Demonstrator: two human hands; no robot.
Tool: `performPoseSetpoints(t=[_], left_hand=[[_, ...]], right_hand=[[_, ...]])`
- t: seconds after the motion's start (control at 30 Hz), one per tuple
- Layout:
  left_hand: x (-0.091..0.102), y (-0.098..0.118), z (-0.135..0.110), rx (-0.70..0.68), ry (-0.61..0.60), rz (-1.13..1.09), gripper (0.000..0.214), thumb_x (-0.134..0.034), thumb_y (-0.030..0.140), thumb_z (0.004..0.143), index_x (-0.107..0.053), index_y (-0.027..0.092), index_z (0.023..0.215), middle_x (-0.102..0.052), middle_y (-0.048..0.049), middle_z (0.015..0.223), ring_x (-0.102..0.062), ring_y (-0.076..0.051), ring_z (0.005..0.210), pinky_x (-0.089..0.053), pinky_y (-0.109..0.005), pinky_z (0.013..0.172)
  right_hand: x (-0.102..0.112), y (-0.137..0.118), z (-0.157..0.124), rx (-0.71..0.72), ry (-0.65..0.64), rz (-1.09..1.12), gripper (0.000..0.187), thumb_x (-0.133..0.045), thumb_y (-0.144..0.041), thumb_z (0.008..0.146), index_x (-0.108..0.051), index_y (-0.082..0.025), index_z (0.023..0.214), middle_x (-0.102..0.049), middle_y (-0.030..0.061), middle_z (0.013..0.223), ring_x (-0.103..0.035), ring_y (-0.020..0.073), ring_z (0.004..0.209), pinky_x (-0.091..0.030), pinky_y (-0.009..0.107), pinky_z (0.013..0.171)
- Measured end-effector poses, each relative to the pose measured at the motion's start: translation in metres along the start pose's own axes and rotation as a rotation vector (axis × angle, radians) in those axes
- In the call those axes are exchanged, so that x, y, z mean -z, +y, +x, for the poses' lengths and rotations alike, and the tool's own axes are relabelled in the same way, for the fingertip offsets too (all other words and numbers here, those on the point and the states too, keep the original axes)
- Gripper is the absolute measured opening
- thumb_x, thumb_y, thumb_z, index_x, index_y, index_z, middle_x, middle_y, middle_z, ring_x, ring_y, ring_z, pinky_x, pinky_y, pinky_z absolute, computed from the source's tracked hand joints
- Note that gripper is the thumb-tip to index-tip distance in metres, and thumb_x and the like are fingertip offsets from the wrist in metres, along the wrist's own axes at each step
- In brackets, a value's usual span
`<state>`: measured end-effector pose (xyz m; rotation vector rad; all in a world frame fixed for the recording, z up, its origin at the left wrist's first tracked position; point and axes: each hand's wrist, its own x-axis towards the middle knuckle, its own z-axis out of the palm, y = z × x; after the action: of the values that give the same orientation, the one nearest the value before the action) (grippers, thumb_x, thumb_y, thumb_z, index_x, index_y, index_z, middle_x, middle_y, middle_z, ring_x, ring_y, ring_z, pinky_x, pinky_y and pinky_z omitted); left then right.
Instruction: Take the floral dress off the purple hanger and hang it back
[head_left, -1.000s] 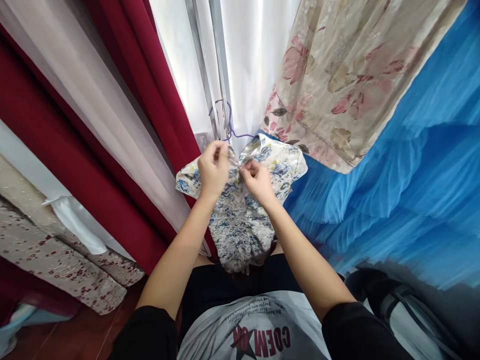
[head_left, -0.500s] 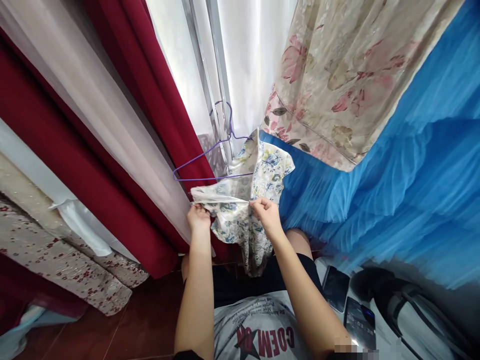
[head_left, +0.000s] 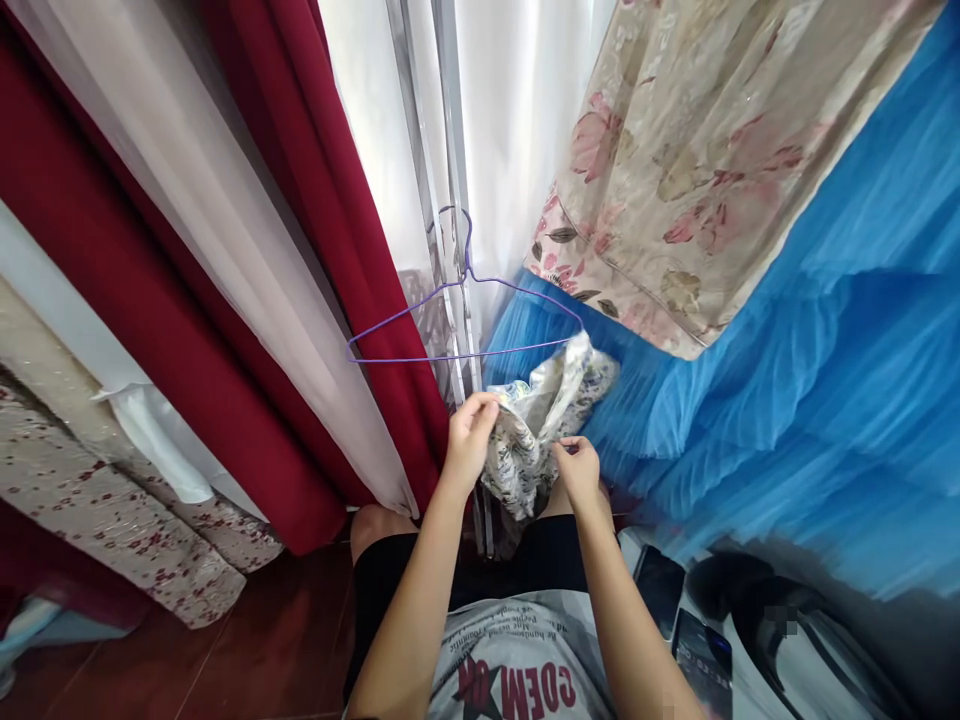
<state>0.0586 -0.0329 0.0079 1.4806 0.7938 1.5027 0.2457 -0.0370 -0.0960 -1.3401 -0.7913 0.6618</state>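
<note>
A purple wire hanger point(head_left: 409, 358) hangs by its hook from a metal rack post point(head_left: 459, 185). A white blouse with a blue and yellow floral print point(head_left: 517, 470) hangs bunched from the hanger's right end, its other side off the hanger. My left hand point(head_left: 471, 435) is closed, pinching the blouse's upper left edge between thumb and fingers. My right hand point(head_left: 579, 470) is at the blouse's right side, its fingers curled and the fingertips against the cloth's edge. Just what those fingertips grip is partly hidden.
Dark red and pale curtains point(head_left: 337, 250) hang at the left. A beige floral cloth point(head_left: 675, 200) and a blue pleated tulle fabric point(head_left: 847, 370) hang at the right. Two phones point(head_left: 703, 650) lie at the lower right beside a black strapped object point(head_left: 787, 630). The floor point(head_left: 262, 640) is red tile.
The blouse has come off the hanger's left and middle part and shifted right and down. My left hand has moved right, and my right hand slightly right and lower.
</note>
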Motion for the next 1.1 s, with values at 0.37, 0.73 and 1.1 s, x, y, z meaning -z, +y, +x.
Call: performPoseSetpoints(t=[0.37, 0.73, 1.1], left_hand=[[-0.009, 0.020, -0.010, -0.041, -0.210, 0.425, 0.019, -0.066, 0.036, 0.095, -0.076, 0.021, 0.095, -0.065, -0.0077, 0.102, -0.065, -0.023, 0.102, -0.050, -0.034, 0.095], [0.077, -0.001, -0.052, 0.253, -0.825, 0.536, 0.053, -0.058, 0.064, 0.093, -0.065, 0.017, 0.071, -0.061, -0.0013, 0.067, -0.055, -0.017, 0.062, -0.042, -0.026, 0.058], [0.181, 0.056, -0.015, -0.148, -0.542, 1.208, 0.029, -0.068, 0.052, 0.091, -0.079, 0.026, 0.088, -0.076, -0.0056, 0.105, -0.060, -0.028, 0.112, -0.026, -0.052, 0.114]], right_hand=[[-0.027, -0.086, -0.046, -0.335, -0.773, 0.391, 0.066, -0.043, -0.080, 0.090, -0.073, -0.022, 0.096, -0.076, 0.0101, 0.083, -0.073, 0.0288, 0.095, -0.056, 0.038, 0.078], [0.024, -0.130, -0.012, -0.511, -1.242, 0.216, 0.054, -0.086, -0.058, 0.053, -0.074, -0.016, 0.085, -0.074, 0.0087, 0.073, -0.071, 0.0246, 0.069, -0.054, 0.034, 0.068], [0.048, -0.185, 0.044, 0.172, -1.132, -0.392, 0.022, -0.076, -0.034, 0.081, -0.074, -0.016, 0.093, -0.070, 0.0010, 0.077, -0.061, 0.0167, 0.066, -0.047, 0.026, 0.059]])
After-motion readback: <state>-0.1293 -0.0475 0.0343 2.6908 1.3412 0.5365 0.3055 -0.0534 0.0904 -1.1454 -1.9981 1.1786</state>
